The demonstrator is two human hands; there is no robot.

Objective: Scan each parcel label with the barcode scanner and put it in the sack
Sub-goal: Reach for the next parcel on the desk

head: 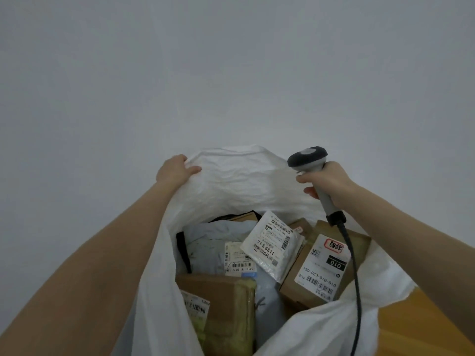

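Observation:
A white woven sack (239, 181) stands open below me, its mouth held up. My left hand (173, 170) grips the sack's far left rim. My right hand (327, 179) holds a grey barcode scanner (308, 158) over the sack's right side, its head pointing away, its black cable (356, 278) trailing down. Inside lie several parcels: a white padded mailer (273, 244) with barcode labels on top, a brown box (321, 268) with a white label at the right, a grey poly bag (216, 242), and a brown carton (221, 304) at the front.
A plain pale wall (231, 73) fills the upper half of the view. A strip of wooden surface (416, 325) shows at the lower right, beside the sack.

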